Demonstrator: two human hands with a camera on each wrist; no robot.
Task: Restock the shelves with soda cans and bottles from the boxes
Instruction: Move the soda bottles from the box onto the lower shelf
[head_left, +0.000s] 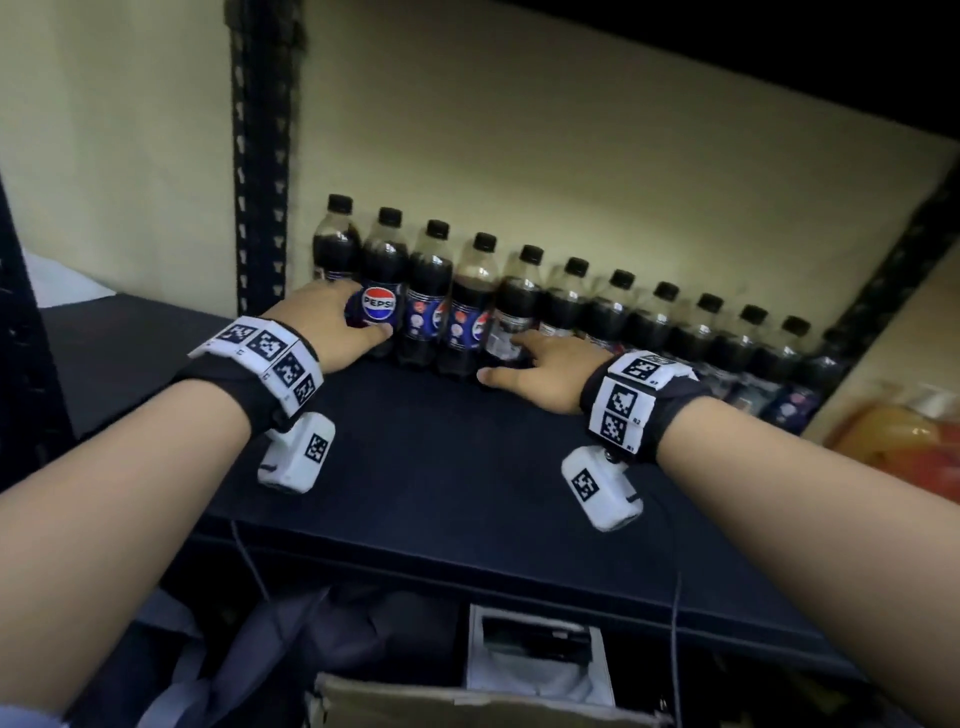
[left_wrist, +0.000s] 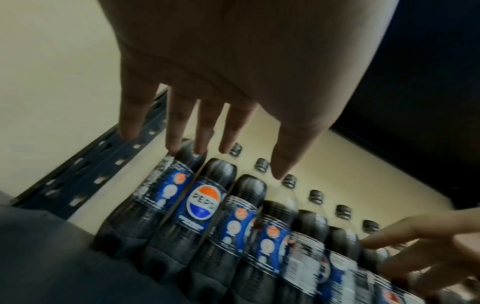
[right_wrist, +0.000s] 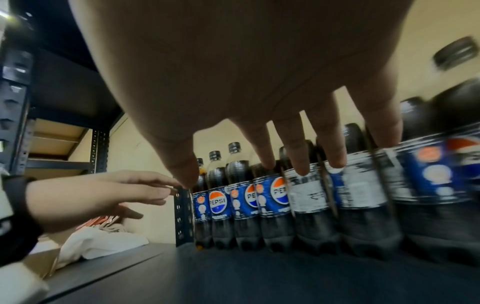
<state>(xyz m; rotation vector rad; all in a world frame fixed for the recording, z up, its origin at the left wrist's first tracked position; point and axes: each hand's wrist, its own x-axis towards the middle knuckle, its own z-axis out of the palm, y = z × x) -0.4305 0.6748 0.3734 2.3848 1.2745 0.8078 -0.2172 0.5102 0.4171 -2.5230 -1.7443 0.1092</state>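
Note:
Several Pepsi bottles (head_left: 571, 306) with black caps stand in one row along the back wall of the dark shelf board (head_left: 441, 467). My left hand (head_left: 345, 322) reaches to the second bottle from the left (head_left: 382, 304), thumb in front of it and fingers to its left. In the left wrist view its fingers (left_wrist: 179, 123) are straight and spread over the bottles (left_wrist: 202, 205). My right hand (head_left: 524, 364) is at the fifth bottle (head_left: 511, 312), index tip on its label. The right wrist view shows its fingers (right_wrist: 296, 152) straight at the labels (right_wrist: 306, 191). Neither hand grips anything.
A perforated dark post (head_left: 260, 156) stands at the row's left end, and a dark upper shelf (head_left: 779, 31) hangs overhead. Orange packaging (head_left: 893, 441) lies at the right. Below the shelf edge are a cardboard box (head_left: 467, 706) and a white box (head_left: 535, 654).

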